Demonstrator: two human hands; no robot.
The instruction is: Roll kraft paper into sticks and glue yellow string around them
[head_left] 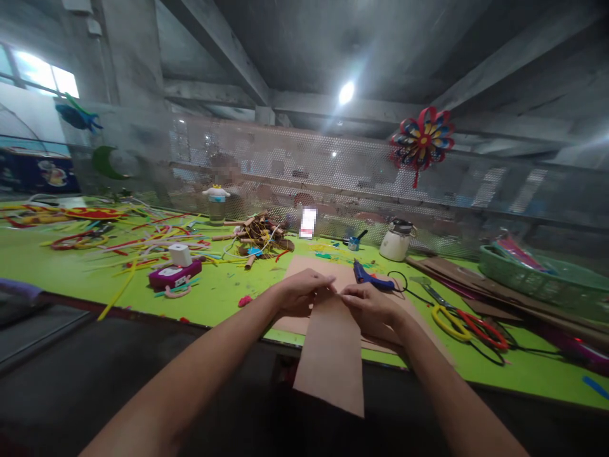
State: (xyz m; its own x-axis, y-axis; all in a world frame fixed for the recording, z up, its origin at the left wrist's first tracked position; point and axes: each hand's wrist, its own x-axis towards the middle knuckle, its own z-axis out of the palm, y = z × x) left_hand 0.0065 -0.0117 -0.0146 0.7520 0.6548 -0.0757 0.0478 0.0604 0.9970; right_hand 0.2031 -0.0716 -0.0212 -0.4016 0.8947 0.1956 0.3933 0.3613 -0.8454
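Over the near edge of the bench (209,298), a brown paper strip (330,358) held only by its top

At the lower centre of the frame the strip slants down past the bench's front edge, its lower end loose in the air. The left hand (302,292) and the right hand (373,303) meet near its upper end, fingers drawn almost closed in a pinch on the paper. Just what they do at the tip I cannot tell; the fingers cover it.

To my eye the likeliest trouble is a crease or a small tear. With everything gripped at one end, an uneven tug between the hands could bend the strip out of line, and the loose part might catch on the bench's edge if the arms drew back.

Just beyond the right hand, right of centre, lies a blue glue gun (373,278). Whether it is hot I cannot say; if it is, a knuckle pushed forward could get burned, or stray glue could mark the brown sheet (304,264) under the hands. Farther right, a black cord (419,293) runs beside the scissors (446,306), and a forearm snagging it could drag the gun along.
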